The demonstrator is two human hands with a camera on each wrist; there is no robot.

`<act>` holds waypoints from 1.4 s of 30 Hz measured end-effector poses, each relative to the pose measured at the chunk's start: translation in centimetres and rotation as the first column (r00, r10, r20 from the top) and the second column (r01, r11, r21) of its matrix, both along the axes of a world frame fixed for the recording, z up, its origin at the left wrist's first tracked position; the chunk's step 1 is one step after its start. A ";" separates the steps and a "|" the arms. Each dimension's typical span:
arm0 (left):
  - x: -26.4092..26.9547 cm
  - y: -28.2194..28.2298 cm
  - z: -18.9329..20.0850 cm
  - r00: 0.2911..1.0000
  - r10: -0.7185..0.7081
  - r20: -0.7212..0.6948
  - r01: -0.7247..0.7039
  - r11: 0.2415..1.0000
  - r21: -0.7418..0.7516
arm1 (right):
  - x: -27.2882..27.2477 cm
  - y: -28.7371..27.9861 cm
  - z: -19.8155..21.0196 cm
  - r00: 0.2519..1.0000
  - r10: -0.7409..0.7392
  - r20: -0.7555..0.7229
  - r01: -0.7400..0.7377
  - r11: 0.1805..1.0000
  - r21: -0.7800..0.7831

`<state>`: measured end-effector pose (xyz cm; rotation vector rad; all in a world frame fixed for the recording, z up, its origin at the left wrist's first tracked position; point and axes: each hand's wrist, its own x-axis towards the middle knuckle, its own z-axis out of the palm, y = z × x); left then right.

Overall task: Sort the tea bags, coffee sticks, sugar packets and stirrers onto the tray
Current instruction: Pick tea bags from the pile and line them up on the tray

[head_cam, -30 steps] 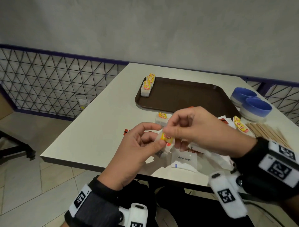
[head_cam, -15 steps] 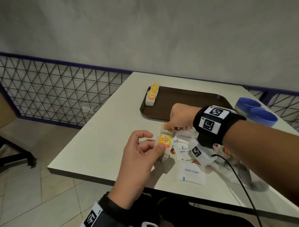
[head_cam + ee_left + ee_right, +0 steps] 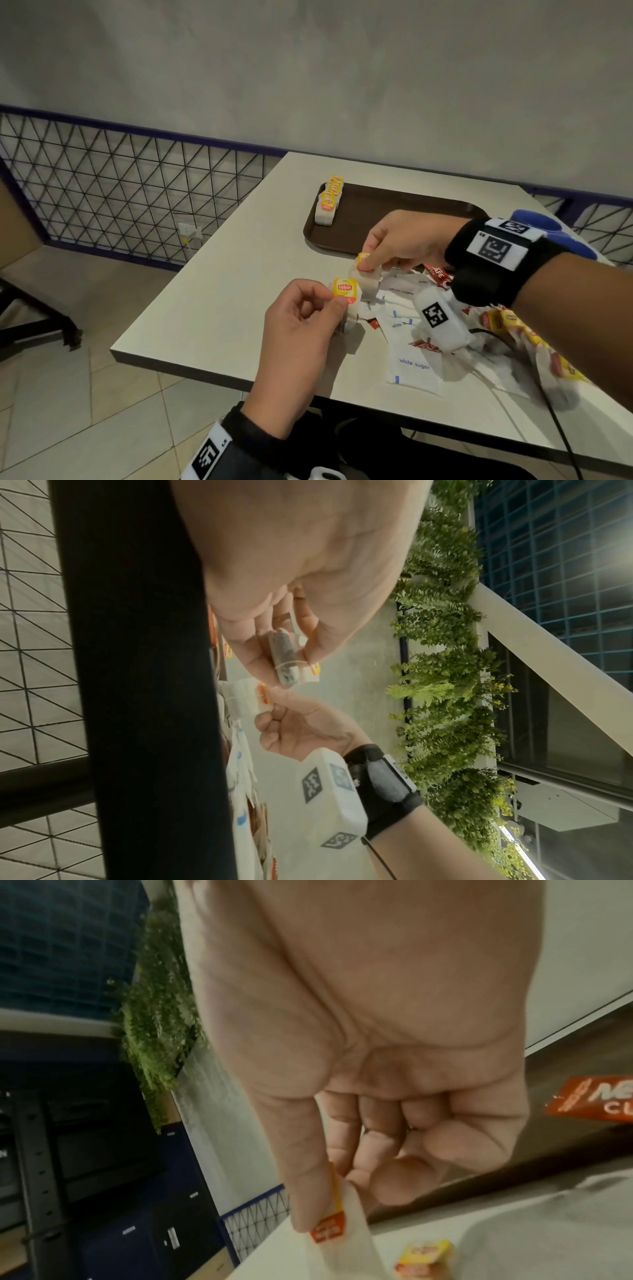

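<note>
My left hand (image 3: 336, 298) pinches a tea bag (image 3: 346, 291) by its yellow Lipton tag, just above the table's near left part. In the left wrist view the same tea bag (image 3: 285, 662) hangs between thumb and fingers. Just beyond it, my right hand (image 3: 370, 264) pinches a second tea bag (image 3: 365, 279) at the edge of the pile; its tag (image 3: 328, 1229) is under the thumb. A brown tray (image 3: 404, 212) lies further back with a row of tea bags (image 3: 329, 202) in its far left corner. White sugar packets (image 3: 412, 368) and red coffee sticks (image 3: 435, 272) lie under my right wrist.
Blue bowls (image 3: 555, 226) stand right of the tray, partly hidden by my right wrist. More tea bags (image 3: 510, 322) lie blurred at the right of the pile. The table edge (image 3: 178, 359) is close on the left, with a wire fence (image 3: 120, 198) behind.
The right hand let go of the tea bag both hands held, reached forward to the pile and now pinches a second tea bag. The left hand keeps its tea bag in place.
</note>
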<state>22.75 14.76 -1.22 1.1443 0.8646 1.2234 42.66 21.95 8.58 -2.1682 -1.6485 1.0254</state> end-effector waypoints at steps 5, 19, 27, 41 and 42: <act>0.1 0.2 0.0 1.000 0.027 0.004 -0.027 0.999 -0.025 | 0.3 -2.2 2.8 0.991 0.034 -0.128 -0.024 0.997 0.074; -0.3 -0.3 0.8 1.000 -0.021 -0.006 0.021 0.999 -0.043 | -3.6 -6.3 1.7 0.920 0.256 -0.297 -0.231 0.966 0.117; -0.5 -0.4 0.8 0.997 -0.062 0.035 0.064 0.996 -0.063 | -4.1 -6.4 0.3 0.964 0.236 -0.123 -0.193 0.938 0.287; -0.6 -0.7 0.9 0.998 -0.028 -0.055 0.027 1.000 -0.015 | -3.1 -6.7 0.5 0.934 0.340 -0.104 -0.320 0.932 0.172; -0.6 -0.8 1.0 0.998 -0.039 -0.056 0.038 0.999 -0.022 | -3.1 -6.7 0.5 0.927 0.363 -0.093 -0.346 0.925 0.159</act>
